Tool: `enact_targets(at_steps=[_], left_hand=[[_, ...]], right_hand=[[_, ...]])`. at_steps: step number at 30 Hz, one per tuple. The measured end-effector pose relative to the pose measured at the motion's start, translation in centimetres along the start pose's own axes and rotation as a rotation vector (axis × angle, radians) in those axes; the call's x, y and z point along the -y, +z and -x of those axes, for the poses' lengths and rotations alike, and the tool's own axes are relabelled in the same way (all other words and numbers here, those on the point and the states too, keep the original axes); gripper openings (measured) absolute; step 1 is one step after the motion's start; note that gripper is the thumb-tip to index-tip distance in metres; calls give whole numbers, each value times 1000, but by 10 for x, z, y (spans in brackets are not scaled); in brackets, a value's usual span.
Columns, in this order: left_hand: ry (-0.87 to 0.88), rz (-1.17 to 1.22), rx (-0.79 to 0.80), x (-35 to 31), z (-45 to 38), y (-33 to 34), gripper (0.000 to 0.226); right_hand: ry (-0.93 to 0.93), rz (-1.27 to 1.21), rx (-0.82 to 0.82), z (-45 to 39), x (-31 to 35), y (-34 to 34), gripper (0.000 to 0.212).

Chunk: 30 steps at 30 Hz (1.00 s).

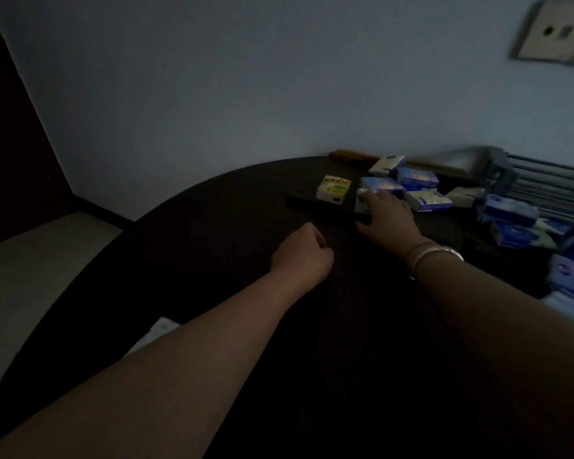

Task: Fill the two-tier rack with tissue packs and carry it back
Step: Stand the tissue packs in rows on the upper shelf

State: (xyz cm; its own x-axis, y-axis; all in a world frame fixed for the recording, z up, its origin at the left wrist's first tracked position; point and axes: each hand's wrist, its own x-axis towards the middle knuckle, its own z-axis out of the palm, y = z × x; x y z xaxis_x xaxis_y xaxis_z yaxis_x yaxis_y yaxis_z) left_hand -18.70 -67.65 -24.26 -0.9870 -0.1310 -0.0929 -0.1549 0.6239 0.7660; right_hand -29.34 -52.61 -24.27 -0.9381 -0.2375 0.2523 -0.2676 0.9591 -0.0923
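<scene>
Darkness covers the round tabletop (212,226). Left of the yellow-green pack (333,190), the left hand (304,251) rests curled in a fist, holding nothing. Right of that pack, the right hand (385,215) reaches onto a tissue pack (365,198), probably to lift it; its grip is unclear. Blue tissue packs (418,178) and the rack (544,183) lie farther right. No lettering is legible.

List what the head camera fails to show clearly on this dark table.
- Rack: head view, cut off by the right edge and blurred; its tiers cannot be counted.
- Right hand: its fingertips lie against a pack; whether they grip it is hidden by the hand itself.
- Left hand: fist curled; dim light hides whether it holds anything.
- Yellow-green pack: print too small to read.
</scene>
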Motion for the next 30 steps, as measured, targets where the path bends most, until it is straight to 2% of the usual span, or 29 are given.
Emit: enact_targets(at_steps=[3, 6, 7, 10, 11, 13, 15, 17, 21, 25, 27, 30], left_hand=[[31, 39, 26, 2, 13, -10, 14], [78, -32, 1, 5, 50, -25, 18], [94, -109, -36, 8, 67, -30, 22], [168, -494, -282, 24, 123, -45, 34], [140, -586, -329, 30, 138, -52, 39], [-10, -666, -297, 42, 166, -62, 52], [-152, -626, -217, 55, 188, -64, 60], [-178, -556, -198, 67, 207, -60, 57], [-28, -449, -282, 75, 237, -51, 40], [31, -206, -203, 55, 262, -38, 29], [60, -37, -135, 40, 273, -30, 30], [245, -52, -108, 19, 288, -19, 37]], right_hand=[[-61, 33, -152, 22, 7, -6, 41], [-10, -13, -101, 59, 22, -26, 28], [13, -30, -51, 73, 27, -32, 27], [103, -214, 34, 125, 40, -51, 30], [117, -280, 42, 141, 45, -57, 29], [113, -357, 55, 176, 54, -66, 25], [96, -392, 38, 207, 62, -70, 20], [79, -413, 34, 233, 69, -72, 21], [93, -380, 115, 269, 76, -73, 37], [150, -491, 130, 298, 81, -90, 44], [170, -587, 132, 313, 83, -106, 41], [275, -799, 186, 336, 82, -135, 25]])
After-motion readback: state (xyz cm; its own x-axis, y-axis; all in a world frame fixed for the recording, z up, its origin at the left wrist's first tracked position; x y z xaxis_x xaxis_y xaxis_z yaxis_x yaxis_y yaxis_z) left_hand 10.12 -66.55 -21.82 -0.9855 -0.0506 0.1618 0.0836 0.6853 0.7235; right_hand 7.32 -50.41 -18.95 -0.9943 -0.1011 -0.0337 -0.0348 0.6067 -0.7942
